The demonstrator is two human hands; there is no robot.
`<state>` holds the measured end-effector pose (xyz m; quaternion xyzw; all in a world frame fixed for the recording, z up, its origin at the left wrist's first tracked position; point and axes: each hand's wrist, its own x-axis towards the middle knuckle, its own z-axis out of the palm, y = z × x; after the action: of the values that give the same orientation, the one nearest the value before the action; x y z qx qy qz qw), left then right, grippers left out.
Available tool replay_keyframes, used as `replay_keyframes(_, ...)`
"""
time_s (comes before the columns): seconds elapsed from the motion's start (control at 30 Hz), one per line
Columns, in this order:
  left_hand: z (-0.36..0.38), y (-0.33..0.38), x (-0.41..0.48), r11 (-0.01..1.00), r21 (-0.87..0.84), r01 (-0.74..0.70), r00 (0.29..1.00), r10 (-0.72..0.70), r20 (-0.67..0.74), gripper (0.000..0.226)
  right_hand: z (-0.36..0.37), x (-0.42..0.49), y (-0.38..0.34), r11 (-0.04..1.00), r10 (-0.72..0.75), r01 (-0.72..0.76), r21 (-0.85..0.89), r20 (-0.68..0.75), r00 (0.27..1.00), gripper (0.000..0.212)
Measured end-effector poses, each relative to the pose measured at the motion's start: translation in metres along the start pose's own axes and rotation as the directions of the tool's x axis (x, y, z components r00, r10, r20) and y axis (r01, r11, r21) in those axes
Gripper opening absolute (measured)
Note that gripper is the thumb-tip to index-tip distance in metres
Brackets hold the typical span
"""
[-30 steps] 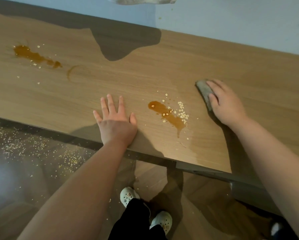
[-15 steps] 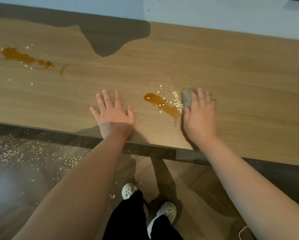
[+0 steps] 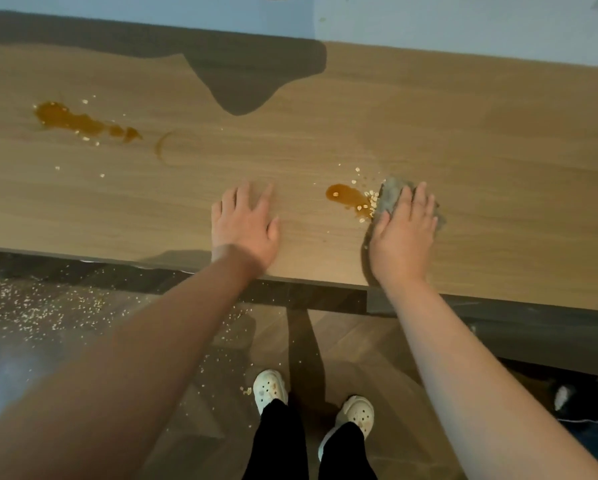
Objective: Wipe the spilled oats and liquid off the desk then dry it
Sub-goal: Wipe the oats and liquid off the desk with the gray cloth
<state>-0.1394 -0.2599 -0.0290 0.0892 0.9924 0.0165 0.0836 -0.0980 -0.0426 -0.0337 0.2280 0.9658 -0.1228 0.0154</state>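
Note:
A wooden desk [image 3: 464, 140] runs across the view. Near its front edge lies a small brown puddle [image 3: 344, 196] with oat flakes [image 3: 369, 201] at its right end. My right hand [image 3: 403, 233] presses a grey cloth [image 3: 389, 199] flat on the desk with straight fingers; the cloth's left edge touches the oats and the puddle. My left hand [image 3: 244, 225] rests flat on the desk, fingers spread, left of the puddle. A larger brown spill [image 3: 79, 123] with scattered flakes and a faint ring mark [image 3: 162, 147] lies at the far left.
A blue-grey wall [image 3: 464, 22] backs the desk, with a dark shadow [image 3: 242, 84] on the wood. Many oat flakes [image 3: 41, 306] litter the dark floor below left. My feet in white clogs [image 3: 270, 388] stand under the desk edge.
My right hand slid the cloth left from open desk to the near puddle, pushing the oats against it. The left hand stayed flat in place.

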Motion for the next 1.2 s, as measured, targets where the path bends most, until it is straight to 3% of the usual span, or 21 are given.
replay_keyframes(0.07, 0.000, -0.031, 0.005, 0.995, 0.018, -0.093, 0.996, 0.093, 0.017, 0.062, -0.005, 0.000, 0.022, 0.997, 0.057, -0.059, -0.050, -0.041, 0.998, 0.057)
replay_keyframes(0.17, 0.002, -0.056, 0.010, 0.994, 0.053, -0.098, 0.993, 0.095, 0.066, 0.066, -0.008, 0.000, 0.035, 0.960, 0.279, -0.278, 0.029, -0.142, 0.950, 0.054)
replay_keyframes(0.23, 0.005, -0.057, 0.011, 0.993, 0.049, -0.104, 0.993, 0.101, 0.066, 0.066, -0.002, 0.006, 0.011, 0.936, 0.352, -0.346, 0.068, -0.147, 0.924, 0.056)
replay_keyframes(0.3, 0.006, -0.057, 0.010, 0.994, 0.020, -0.108, 0.993, 0.107, 0.051, 0.065, 0.006, 0.011, -0.031, 0.958, 0.286, -0.280, 0.060, -0.131, 0.949, 0.057)
replay_keyframes(0.4, 0.007, -0.060, 0.011, 0.993, -0.001, -0.121, 0.992, 0.121, 0.032, 0.065, 0.018, 0.010, -0.083, 0.997, 0.073, -0.072, 0.012, -0.075, 0.995, 0.056)
replay_keyframes(0.53, 0.008, -0.061, 0.011, 0.990, -0.038, -0.135, 0.990, 0.136, 0.020, 0.064, 0.008, 0.019, -0.055, 0.990, -0.132, 0.132, -0.055, 0.007, 0.991, 0.055)
replay_keyframes(0.63, 0.007, -0.060, 0.011, 0.990, -0.039, -0.133, 0.991, 0.134, 0.023, 0.064, -0.007, 0.032, -0.008, 0.998, -0.052, 0.050, -0.035, -0.037, 0.998, 0.053)
replay_keyframes(0.73, 0.008, -0.059, 0.011, 0.991, -0.051, -0.125, 0.992, 0.126, 0.019, 0.065, -0.001, 0.045, -0.022, 0.995, 0.090, -0.088, 0.039, -0.074, 0.993, 0.054)
replay_keyframes(0.8, 0.008, -0.060, 0.010, 0.991, -0.058, -0.124, 0.992, 0.125, 0.014, 0.065, 0.005, 0.047, -0.048, 0.998, -0.055, 0.056, 0.027, -0.026, 0.998, 0.054)
replay_keyframes(0.87, 0.007, -0.060, 0.010, 0.991, -0.062, -0.122, 0.992, 0.123, 0.014, 0.065, 0.004, 0.051, -0.050, 0.958, -0.286, 0.287, -0.019, 0.049, 0.957, 0.053)
replay_keyframes(0.9, 0.007, -0.060, 0.010, 0.991, -0.061, -0.121, 0.992, 0.123, 0.016, 0.065, -0.001, 0.058, -0.040, 0.941, -0.334, 0.336, -0.025, 0.071, 0.940, 0.052)
replay_keyframes(0.97, 0.005, -0.059, 0.009, 0.991, -0.063, -0.121, 0.992, 0.122, 0.015, 0.065, -0.013, 0.072, -0.008, 0.971, -0.239, 0.239, 0.006, 0.019, 0.971, 0.051)
replay_keyframes(1.03, 0.006, -0.059, 0.009, 0.991, -0.061, -0.120, 0.993, 0.121, 0.006, 0.065, -0.015, 0.069, 0.011, 0.998, -0.003, 0.008, 0.068, -0.079, 0.997, 0.050)
replay_keyframes(1.1, 0.006, -0.059, 0.009, 0.992, -0.057, -0.117, 0.993, 0.117, 0.004, 0.065, -0.007, 0.054, 0.005, 0.998, 0.032, -0.027, 0.062, -0.091, 0.995, 0.050)
replay_keyframes(1.2, 0.007, -0.059, 0.009, 0.991, -0.055, -0.121, 0.993, 0.121, 0.007, 0.064, -0.013, 0.036, 0.013, 0.949, -0.315, 0.316, 0.004, 0.075, 0.946, 0.051)
